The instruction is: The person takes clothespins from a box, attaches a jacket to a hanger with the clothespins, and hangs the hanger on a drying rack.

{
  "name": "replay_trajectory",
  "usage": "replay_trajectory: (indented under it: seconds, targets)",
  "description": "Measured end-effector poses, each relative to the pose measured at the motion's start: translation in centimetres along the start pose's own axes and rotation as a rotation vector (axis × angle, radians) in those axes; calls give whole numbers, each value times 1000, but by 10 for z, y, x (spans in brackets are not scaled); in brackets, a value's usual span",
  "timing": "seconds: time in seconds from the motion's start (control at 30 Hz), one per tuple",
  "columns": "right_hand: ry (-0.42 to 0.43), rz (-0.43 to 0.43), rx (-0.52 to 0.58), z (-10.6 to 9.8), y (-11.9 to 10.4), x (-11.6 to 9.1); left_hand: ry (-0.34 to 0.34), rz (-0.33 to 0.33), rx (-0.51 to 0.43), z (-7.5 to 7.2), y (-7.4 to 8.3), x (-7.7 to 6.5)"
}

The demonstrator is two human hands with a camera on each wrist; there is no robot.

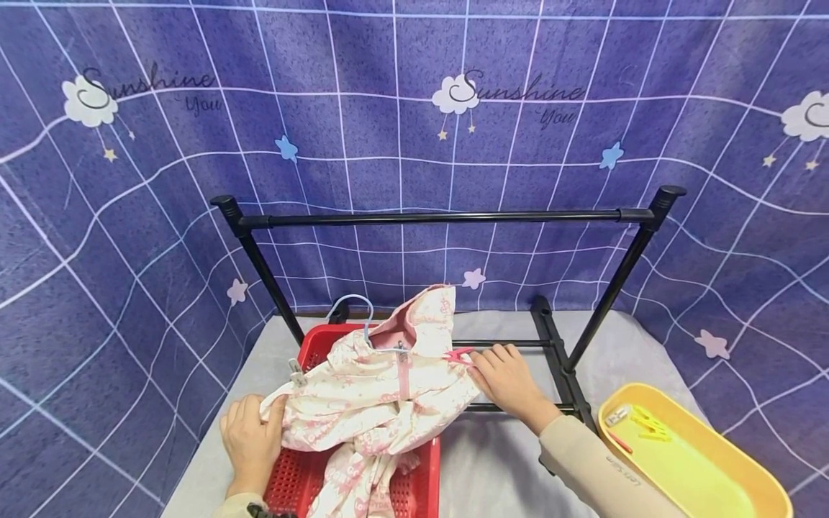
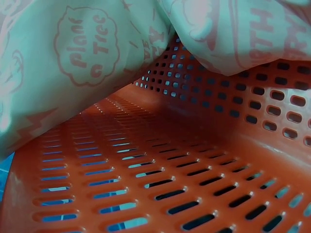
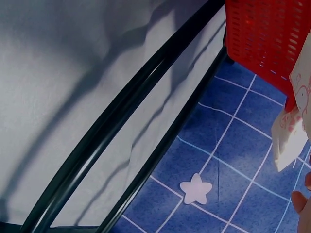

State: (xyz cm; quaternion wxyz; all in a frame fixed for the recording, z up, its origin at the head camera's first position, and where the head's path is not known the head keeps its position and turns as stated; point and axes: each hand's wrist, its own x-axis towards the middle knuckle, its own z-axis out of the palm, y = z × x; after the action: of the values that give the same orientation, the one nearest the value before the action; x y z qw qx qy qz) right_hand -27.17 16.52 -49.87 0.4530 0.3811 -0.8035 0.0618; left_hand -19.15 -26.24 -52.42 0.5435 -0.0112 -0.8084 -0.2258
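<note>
A white hooded jacket with pink print [image 1: 382, 396] is spread over the red basket, on a light-blue hanger [image 1: 370, 316] whose hook sticks up beside the hood. My left hand [image 1: 251, 439] grips the cloth at the jacket's left side, thumb on top. Near it, a clear clip [image 1: 296, 373] sits on that shoulder. On the other shoulder is a pink clothespin [image 1: 458, 355], its end pinched by my right hand [image 1: 508, 381]. Printed cloth [image 2: 87, 53] hangs close in the left wrist view. Only fingertips [image 3: 301, 204] of the right hand show in the right wrist view.
The red basket [image 1: 430, 467] stands under the jacket. Behind it rises a black rack with a horizontal bar [image 1: 440, 217]. A yellow tray [image 1: 725, 467] at the right holds yellow clothespins [image 1: 650, 424] and other clips. Blue printed curtain [image 1: 363, 129] surrounds the table.
</note>
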Motion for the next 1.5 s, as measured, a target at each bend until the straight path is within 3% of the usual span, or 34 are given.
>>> replay_trajectory:
  seconds: [0.7,1.17,1.5]
  targets:
    - [98,-39,11,7,4,1,-12,-4,8,-2,2,0]
    - [113,-33,41,6,4,4,-42,-19,18,-4,4,0]
    - [93,-53,108,5,5,6,-9,-6,5,-2,3,1]
